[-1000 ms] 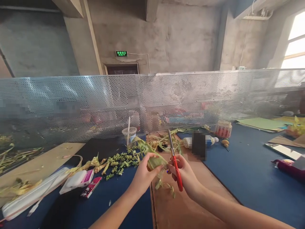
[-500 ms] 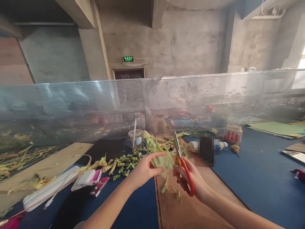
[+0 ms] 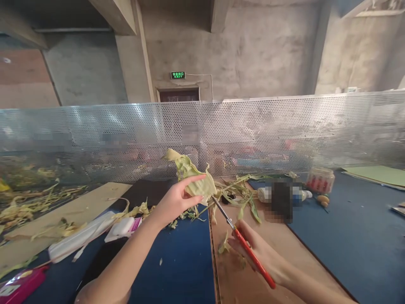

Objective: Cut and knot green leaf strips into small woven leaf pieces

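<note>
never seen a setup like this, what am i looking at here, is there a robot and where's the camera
There's no robot: these are a person's two bare hands. Every picture comes from one camera worn on the head, looking forward and down. The left hand holds a pale green leaf; the right hand holds red-handled scissors, their tips at the leaf's lower edge. Below are a blue surface and a brown strip, with plant scraps and a clear jar. Behind stands a perforated metal screen.
</note>
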The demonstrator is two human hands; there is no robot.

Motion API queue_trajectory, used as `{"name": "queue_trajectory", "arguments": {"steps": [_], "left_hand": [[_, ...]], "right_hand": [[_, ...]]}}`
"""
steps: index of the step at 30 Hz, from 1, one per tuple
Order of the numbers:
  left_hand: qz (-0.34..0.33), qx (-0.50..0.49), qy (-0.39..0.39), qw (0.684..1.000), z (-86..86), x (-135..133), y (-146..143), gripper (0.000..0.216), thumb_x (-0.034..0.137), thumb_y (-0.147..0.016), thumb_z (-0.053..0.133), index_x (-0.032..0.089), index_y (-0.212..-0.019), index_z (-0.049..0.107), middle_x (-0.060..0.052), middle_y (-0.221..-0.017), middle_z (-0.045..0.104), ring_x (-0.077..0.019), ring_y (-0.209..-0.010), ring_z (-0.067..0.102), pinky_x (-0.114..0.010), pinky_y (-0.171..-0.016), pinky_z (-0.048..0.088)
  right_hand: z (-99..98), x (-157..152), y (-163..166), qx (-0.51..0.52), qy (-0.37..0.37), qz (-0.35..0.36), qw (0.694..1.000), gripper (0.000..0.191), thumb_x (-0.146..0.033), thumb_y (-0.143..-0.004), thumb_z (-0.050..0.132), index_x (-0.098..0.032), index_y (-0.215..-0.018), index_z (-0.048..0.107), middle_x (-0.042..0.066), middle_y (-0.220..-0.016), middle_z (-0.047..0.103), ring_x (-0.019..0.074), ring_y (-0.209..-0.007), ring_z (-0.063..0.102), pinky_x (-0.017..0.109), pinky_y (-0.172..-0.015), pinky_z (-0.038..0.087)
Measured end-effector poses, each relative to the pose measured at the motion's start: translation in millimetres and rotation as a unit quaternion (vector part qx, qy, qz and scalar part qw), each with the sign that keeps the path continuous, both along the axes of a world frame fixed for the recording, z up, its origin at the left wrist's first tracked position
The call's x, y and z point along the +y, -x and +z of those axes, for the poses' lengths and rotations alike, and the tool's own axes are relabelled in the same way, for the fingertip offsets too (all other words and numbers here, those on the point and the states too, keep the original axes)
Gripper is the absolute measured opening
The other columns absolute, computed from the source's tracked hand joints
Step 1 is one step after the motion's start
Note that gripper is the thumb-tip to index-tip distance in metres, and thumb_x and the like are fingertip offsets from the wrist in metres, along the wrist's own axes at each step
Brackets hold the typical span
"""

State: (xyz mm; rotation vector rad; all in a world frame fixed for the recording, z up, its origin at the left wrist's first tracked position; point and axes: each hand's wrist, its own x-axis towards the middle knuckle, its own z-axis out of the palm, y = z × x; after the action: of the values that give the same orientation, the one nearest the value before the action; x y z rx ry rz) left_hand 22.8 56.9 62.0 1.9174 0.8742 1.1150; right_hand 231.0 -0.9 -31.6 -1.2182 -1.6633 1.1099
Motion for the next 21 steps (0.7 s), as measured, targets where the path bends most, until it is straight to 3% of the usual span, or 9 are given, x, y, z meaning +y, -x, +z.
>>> {"name": "queue_trajectory", "arguments": {"steps": [9,21], "left_hand": [[-0.033,0.03,-0.003,0.999,-7.9,-5,-10,0.049,0.022,-0.066,0.058,0.022,-0.114,0.058,-0.004,-0.075,0.064,-0.0124,-0.057,0.053,-0.025,-0.054,0.047],[-0.044,0.024,0.022,0.999,-7.1,-7,-11,0.049,0.021,-0.064,0.06,0.023,-0.113,0.059,-0.004,-0.077,0.065,-0.0136,-0.059,0.055,-0.025,-0.054,0.048]], "right_hand": [[-0.5,-1,3,-0.028,-0.018,-0.003,0.999,0.022,-0.03,-0.081,0.048,-0.022,-0.073,0.03,-0.007,-0.064,0.036,0.0077,-0.054,0.03,0.019,-0.046,0.029],[-3.1,-4,2,-0.015,-0.021,0.009,1.0,0.021,-0.028,-0.083,0.045,-0.022,-0.072,0.028,-0.007,-0.064,0.036,0.008,-0.054,0.028,0.02,-0.047,0.029]]}}
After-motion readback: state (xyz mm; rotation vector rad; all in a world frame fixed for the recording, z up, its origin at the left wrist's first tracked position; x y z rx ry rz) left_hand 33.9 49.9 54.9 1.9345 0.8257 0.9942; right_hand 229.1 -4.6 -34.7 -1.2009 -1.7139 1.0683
